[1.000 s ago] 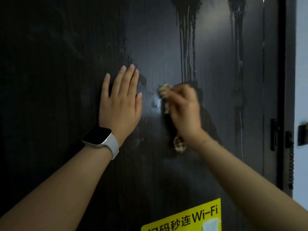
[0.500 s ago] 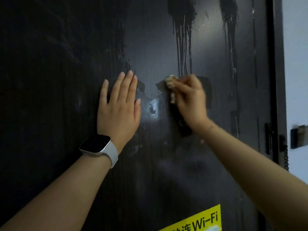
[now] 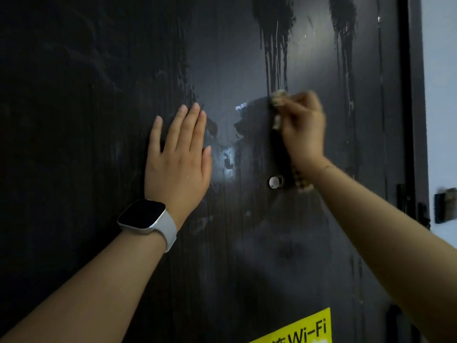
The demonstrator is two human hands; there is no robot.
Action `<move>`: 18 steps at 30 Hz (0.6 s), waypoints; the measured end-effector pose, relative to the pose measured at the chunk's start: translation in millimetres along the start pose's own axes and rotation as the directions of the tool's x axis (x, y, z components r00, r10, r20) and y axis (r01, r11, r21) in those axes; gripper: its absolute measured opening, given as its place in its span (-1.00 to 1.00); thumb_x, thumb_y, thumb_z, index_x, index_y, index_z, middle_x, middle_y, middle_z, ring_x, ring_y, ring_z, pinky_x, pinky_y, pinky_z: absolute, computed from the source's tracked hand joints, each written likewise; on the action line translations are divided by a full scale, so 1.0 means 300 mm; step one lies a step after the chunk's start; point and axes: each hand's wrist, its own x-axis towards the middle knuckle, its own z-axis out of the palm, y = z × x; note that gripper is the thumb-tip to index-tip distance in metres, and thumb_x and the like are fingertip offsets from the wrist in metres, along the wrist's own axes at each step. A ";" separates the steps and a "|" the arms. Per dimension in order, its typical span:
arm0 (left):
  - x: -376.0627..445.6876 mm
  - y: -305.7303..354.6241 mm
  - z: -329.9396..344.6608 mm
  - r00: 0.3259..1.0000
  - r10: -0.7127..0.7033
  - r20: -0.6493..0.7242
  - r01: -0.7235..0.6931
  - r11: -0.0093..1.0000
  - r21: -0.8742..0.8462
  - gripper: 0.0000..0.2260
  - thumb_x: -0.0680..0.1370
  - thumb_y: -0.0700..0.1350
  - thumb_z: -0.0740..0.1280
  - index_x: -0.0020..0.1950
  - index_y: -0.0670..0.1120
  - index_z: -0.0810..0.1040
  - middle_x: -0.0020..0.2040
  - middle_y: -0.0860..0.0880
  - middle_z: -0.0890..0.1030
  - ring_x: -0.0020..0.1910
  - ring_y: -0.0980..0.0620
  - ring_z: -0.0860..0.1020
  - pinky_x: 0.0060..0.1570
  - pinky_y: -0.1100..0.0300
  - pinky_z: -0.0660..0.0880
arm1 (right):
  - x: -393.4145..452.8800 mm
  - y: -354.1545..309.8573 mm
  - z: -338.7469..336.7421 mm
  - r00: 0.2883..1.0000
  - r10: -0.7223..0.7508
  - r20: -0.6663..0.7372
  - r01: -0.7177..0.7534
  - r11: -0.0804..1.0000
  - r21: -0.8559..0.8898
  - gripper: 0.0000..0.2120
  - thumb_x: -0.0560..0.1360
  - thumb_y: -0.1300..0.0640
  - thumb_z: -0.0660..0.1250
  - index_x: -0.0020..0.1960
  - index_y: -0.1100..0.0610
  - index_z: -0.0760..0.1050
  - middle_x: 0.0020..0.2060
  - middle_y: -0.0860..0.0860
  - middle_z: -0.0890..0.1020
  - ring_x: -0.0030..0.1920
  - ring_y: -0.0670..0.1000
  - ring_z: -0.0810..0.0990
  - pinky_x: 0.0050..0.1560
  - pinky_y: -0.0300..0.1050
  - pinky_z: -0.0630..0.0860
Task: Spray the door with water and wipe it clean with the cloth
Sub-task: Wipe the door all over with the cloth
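Cloth (image 3: pixel 277 100), a pale, bunched rag with a checked tail hanging below the wrist, is pressed against the black, wood-grained door (image 3: pixel 99 120) just above and slightly right of the small round silver peephole (image 3: pixel 274 181), which serves as landmark. It is clenched in the right hand (image 3: pixel 304 129), whose fingers curl round it; the hand is motion-blurred, so its exact finger placement cannot be told. Directly above the cloth, dark wet streaks (image 3: pixel 274 53) run straight down the door to meet it, and a second set of streaks (image 3: pixel 343 40) lies up and to the right of the peephole, near the door's right edge. The streaks' long axis is vertical, so the wiping that remains, as far as one can judge, lies upward and rightward from the cloth, on the right hand's own side. The left hand (image 3: pixel 178 159) lies left of the peephole, flat on the door with straight fingers pointing up, holding nothing and seemingly bracing; a smartwatch with a white strap (image 3: pixel 146 219) sits on its wrist. A smeared, shiny patch (image 3: pixel 227 162) lies between that hand and the peephole. Below and right of the peephole a yellow Wi-Fi sticker (image 3: pixel 301 330) shows at the bottom edge. No spray bottle is in view. Wiping looks mid-way: much of the upper door is wet and streaked.
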 end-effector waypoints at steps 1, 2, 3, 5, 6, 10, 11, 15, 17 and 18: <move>0.000 0.001 0.001 1.000 0.000 -0.001 0.000 1.000 0.002 -0.50 0.68 0.01 0.00 0.59 -0.16 0.14 0.60 -0.10 0.16 0.58 -0.07 0.12 0.53 -0.17 0.03 | 0.025 0.047 -0.020 0.993 0.109 -0.055 -0.110 0.994 -0.020 -0.78 0.54 0.20 0.29 0.10 0.21 0.66 -0.13 0.03 0.44 -0.11 0.04 0.47 -0.04 -0.06 0.47; 0.000 0.003 0.002 1.000 0.000 0.000 0.000 1.000 0.006 -0.50 0.68 0.01 0.00 0.59 -0.16 0.14 0.60 -0.10 0.16 0.57 -0.07 0.12 0.53 -0.17 0.04 | 0.045 0.082 -0.030 0.975 0.202 -0.096 -0.205 0.978 -0.027 -0.77 0.55 0.17 0.29 0.10 0.23 0.66 -0.14 0.03 0.41 -0.13 0.02 0.45 -0.02 -0.02 0.48; 0.000 0.005 0.002 1.000 0.001 0.001 -0.001 1.000 0.012 -0.50 0.68 0.01 -0.01 0.59 -0.16 0.14 0.60 -0.10 0.16 0.57 -0.07 0.12 0.52 -0.17 0.04 | 0.055 0.091 -0.024 0.961 0.248 -0.120 -0.253 0.967 -0.028 -0.75 0.56 0.16 0.28 0.09 0.24 0.66 -0.13 0.03 0.40 -0.14 0.04 0.46 0.00 0.01 0.48; 0.000 0.009 0.003 1.000 -0.001 0.003 0.001 1.000 0.014 -0.50 0.68 0.01 -0.02 0.59 -0.17 0.14 0.60 -0.10 0.16 0.58 -0.07 0.11 0.53 -0.17 0.04 | 0.052 0.034 0.010 0.974 0.204 -0.098 -0.205 0.979 -0.009 -0.75 0.54 0.18 0.26 0.09 0.24 0.65 -0.11 0.02 0.42 -0.09 0.09 0.51 0.04 -0.07 0.49; 0.000 0.009 0.001 1.000 -0.001 0.002 0.001 1.000 0.011 -0.50 0.68 0.01 -0.01 0.59 -0.17 0.14 0.60 -0.10 0.15 0.58 -0.07 0.11 0.53 -0.17 0.03 | 0.040 -0.015 0.030 0.989 0.133 -0.060 -0.132 0.991 0.027 -0.76 0.53 0.21 0.27 0.10 0.23 0.65 -0.09 0.01 0.44 -0.06 0.07 0.52 0.04 -0.16 0.47; 0.000 0.004 -0.003 1.000 -0.003 0.002 0.003 1.000 0.012 -0.49 0.68 0.01 -0.01 0.59 -0.17 0.14 0.60 -0.10 0.15 0.58 -0.07 0.12 0.52 -0.18 0.05 | 0.022 -0.067 0.038 0.960 -0.251 0.122 0.253 0.967 0.003 -0.76 0.52 0.27 0.30 0.16 0.24 0.62 -0.10 0.15 0.52 -0.07 0.11 0.50 -0.04 -0.15 0.43; 0.000 0.004 -0.003 1.000 -0.001 0.005 0.001 1.000 0.011 -0.49 0.68 0.01 -0.01 0.59 -0.17 0.14 0.60 -0.10 0.15 0.58 -0.07 0.12 0.52 -0.18 0.05 | 0.050 -0.028 0.022 0.958 -0.253 0.132 0.261 0.964 -0.044 -0.75 0.53 0.26 0.30 0.17 0.21 0.62 -0.09 0.17 0.53 -0.06 0.15 0.51 -0.05 -0.12 0.43; 0.001 0.003 0.001 1.000 -0.003 0.012 0.003 1.000 -0.004 -0.49 0.67 0.01 0.00 0.59 -0.16 0.14 0.60 -0.10 0.17 0.58 -0.07 0.12 0.51 -0.18 0.07 | 0.155 0.096 -0.016 0.996 0.083 -0.019 -0.084 0.992 -0.097 -0.75 0.59 0.16 0.25 0.05 0.28 0.64 -0.08 0.16 0.50 -0.06 0.15 0.52 -0.10 -0.25 0.32; 0.003 0.006 0.003 1.000 -0.002 0.009 0.002 1.000 -0.009 -0.49 0.67 0.01 0.00 0.59 -0.16 0.15 0.59 -0.10 0.17 0.57 -0.07 0.13 0.51 -0.19 0.08 | 0.154 0.051 0.020 0.996 0.087 -0.029 -0.088 0.995 -0.056 -0.76 0.57 0.18 0.25 0.00 0.32 0.62 -0.12 0.10 0.49 -0.09 0.00 0.48 -0.11 -0.23 0.38; 0.002 0.006 0.003 1.000 -0.001 0.008 0.001 1.000 -0.009 -0.49 0.67 0.01 0.00 0.59 -0.16 0.15 0.59 -0.10 0.17 0.57 -0.07 0.13 0.51 -0.19 0.08 | 0.139 0.008 0.040 1.000 0.025 0.001 -0.025 1.000 -0.016 -0.77 0.56 0.20 0.25 0.00 0.32 0.62 -0.13 0.06 0.48 -0.10 -0.08 0.45 -0.09 -0.25 0.40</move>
